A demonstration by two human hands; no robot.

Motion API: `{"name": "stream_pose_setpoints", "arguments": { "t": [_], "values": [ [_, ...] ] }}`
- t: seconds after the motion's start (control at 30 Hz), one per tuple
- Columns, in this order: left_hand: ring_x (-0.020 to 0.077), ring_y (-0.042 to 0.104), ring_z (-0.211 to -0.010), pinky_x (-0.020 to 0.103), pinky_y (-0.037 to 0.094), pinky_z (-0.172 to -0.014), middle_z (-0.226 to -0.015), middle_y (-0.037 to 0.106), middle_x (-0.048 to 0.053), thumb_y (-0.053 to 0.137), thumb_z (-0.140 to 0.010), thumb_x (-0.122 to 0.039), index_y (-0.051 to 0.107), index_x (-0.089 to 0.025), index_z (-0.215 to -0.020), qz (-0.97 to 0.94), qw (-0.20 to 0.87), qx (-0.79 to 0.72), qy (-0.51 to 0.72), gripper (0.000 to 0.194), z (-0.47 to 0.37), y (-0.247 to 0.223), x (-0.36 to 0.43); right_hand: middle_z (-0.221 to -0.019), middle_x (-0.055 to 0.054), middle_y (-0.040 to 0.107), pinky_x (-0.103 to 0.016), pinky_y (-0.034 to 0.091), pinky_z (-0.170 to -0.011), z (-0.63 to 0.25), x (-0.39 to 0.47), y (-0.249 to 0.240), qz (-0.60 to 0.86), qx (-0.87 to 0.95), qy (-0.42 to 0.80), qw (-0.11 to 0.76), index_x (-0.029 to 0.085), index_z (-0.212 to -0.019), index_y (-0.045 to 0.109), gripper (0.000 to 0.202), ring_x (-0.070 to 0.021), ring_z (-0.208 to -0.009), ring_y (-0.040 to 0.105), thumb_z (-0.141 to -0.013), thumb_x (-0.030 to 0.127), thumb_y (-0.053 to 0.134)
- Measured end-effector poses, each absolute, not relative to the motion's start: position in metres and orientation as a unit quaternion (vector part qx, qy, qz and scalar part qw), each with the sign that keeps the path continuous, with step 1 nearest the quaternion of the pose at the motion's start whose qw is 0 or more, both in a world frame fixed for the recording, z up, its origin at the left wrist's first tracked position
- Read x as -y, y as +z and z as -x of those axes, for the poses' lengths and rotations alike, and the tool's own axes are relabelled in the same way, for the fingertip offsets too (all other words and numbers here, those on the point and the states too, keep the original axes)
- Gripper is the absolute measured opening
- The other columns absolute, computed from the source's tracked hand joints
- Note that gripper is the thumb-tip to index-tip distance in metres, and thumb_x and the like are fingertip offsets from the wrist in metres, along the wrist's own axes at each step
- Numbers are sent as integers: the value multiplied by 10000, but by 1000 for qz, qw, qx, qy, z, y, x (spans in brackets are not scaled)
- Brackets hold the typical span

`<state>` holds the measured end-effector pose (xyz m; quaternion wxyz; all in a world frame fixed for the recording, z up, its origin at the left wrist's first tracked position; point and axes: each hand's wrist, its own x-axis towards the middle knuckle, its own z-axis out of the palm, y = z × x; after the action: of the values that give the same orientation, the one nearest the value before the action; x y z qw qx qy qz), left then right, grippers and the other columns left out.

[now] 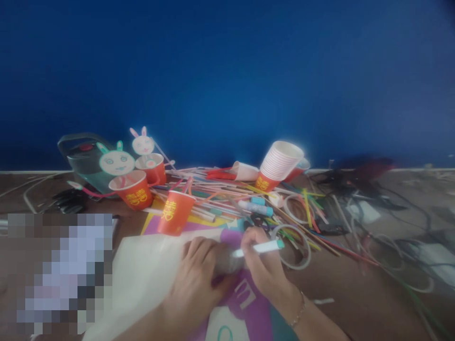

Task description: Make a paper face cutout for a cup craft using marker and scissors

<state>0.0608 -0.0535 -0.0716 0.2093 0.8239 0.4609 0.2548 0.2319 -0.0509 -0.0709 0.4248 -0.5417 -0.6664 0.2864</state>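
My right hand (261,265) grips a white marker (265,247) with a green end, its other end pointing left. My left hand (199,272) curls around a blurred, greyish, see-through round object (226,258) that I cannot identify; the marker's left end is close beside it. Under both hands are a large white sheet (142,265) and purple paper (258,312) with cut-out shapes. A white piece (227,327) with a green curved line lies at the front. Just beyond my left hand stands a red paper cup (176,213) with yellow print.
Behind are two cups with rabbit faces (117,162), many coloured sticks (206,194), a leaning stack of paper cups (280,163), blue markers (256,207) and clear tape rolls (293,246). Cables (391,251) tangle at right. A pixelated area covers the left.
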Motion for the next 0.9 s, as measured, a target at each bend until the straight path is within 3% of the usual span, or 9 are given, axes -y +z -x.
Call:
{"name": "stream_pose_setpoints", "arguments": {
  "t": [0.47,0.7,0.9],
  "values": [
    [269,529,-952,451,422,-821,-1008,625,73,661,-773,-403,572,-189,-1098,-825,218,-462,241,399,-61,-71,54,-696,8,454,-313,381,-632,-232,51,-72,537,661,298,432,208,-714,444,128,-169,-693,448,-835,178,411],
    [264,536,-955,454,437,-825,-1028,634,75,644,-775,-439,580,-202,-1116,-821,214,-463,255,420,-61,-72,54,-637,19,436,-273,371,-531,-229,50,-70,545,577,376,479,222,-698,427,143,-151,-613,428,-837,186,416],
    [266,544,-944,451,446,-816,-1009,637,76,665,-759,-423,586,-194,-1094,-823,206,-461,259,413,-61,-72,54,-665,13,465,-294,388,-573,-232,49,-73,539,637,321,448,211,-679,444,144,-154,-632,450,-814,165,432]
  ]
}}
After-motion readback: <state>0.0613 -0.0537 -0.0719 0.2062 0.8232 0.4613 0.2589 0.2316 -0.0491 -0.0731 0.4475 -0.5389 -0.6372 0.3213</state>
